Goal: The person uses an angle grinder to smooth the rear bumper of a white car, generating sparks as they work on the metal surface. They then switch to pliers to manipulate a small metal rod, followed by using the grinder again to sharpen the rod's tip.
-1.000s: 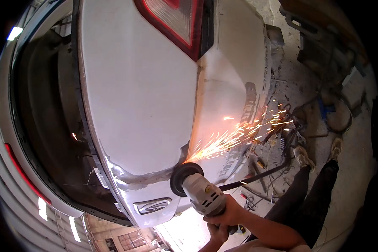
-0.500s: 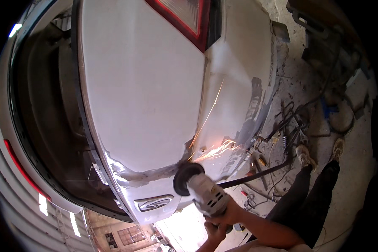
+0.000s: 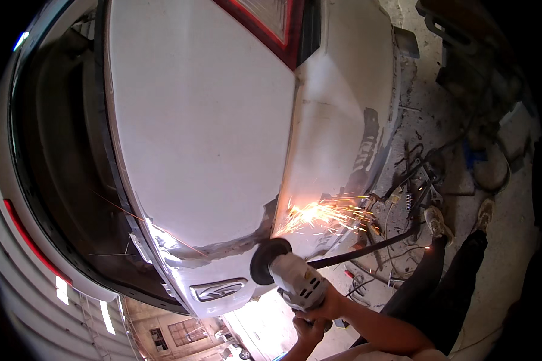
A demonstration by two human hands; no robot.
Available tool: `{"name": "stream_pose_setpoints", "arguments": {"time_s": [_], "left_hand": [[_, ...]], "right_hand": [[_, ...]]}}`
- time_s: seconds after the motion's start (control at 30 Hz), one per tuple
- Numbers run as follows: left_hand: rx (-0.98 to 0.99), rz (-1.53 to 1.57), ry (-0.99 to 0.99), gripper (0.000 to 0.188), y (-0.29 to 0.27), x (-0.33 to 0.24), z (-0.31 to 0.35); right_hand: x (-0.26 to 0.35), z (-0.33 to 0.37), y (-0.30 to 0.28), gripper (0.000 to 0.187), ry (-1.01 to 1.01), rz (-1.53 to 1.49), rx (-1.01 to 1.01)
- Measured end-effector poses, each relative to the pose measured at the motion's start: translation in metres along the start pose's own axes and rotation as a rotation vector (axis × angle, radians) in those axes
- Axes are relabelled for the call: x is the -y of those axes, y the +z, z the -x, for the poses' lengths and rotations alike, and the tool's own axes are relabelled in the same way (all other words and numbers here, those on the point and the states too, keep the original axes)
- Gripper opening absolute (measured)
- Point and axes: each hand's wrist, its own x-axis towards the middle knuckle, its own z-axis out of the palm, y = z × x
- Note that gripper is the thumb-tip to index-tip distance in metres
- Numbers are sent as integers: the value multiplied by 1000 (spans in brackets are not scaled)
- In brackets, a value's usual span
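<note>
An angle grinder [image 3: 296, 278] with a dark round disc [image 3: 270, 261] is gripped in both my hands. My right hand [image 3: 327, 304] wraps round the rear of its grey body. My left hand [image 3: 310, 331] is closed on its tail end. The disc's edge meets the white car's panel [image 3: 193, 132], beside the dark, bare-looking strip [image 3: 229, 248] and the seam of the bumper [image 3: 328, 129]. Bright sparks [image 3: 319, 213] spray from there across the bumper. The exact contact point is partly hidden by the disc.
An oval badge [image 3: 218, 290] lies close to the disc, and a red-edged tail light [image 3: 277, 24] farther up. A dark bar or hose [image 3: 367, 248] runs behind the grinder. Tools and cables [image 3: 412, 186] litter the floor near my shoes [image 3: 438, 225].
The spark spray has grown wider and brighter, with stray streaks now over the car's opening and near my leg. The grinder and both hands have stayed in nearly the same place.
</note>
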Motion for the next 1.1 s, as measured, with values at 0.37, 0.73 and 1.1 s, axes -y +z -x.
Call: {"name": "stream_pose_setpoints", "arguments": {"time_s": [0.37, 0.73, 1.1], "left_hand": [[-72, -174, -84, 30, 1, 12, 7], [-117, -28, -91, 34, 8, -31, 3], [-132, 0, -30, 39, 6, -8, 16]], "right_hand": [[8, 1, 4, 59, 13, -177, 4], [-6, -2, -6, 96, 79, -255, 47], [-19, 6, 1, 78, 53, -191, 13]]}}
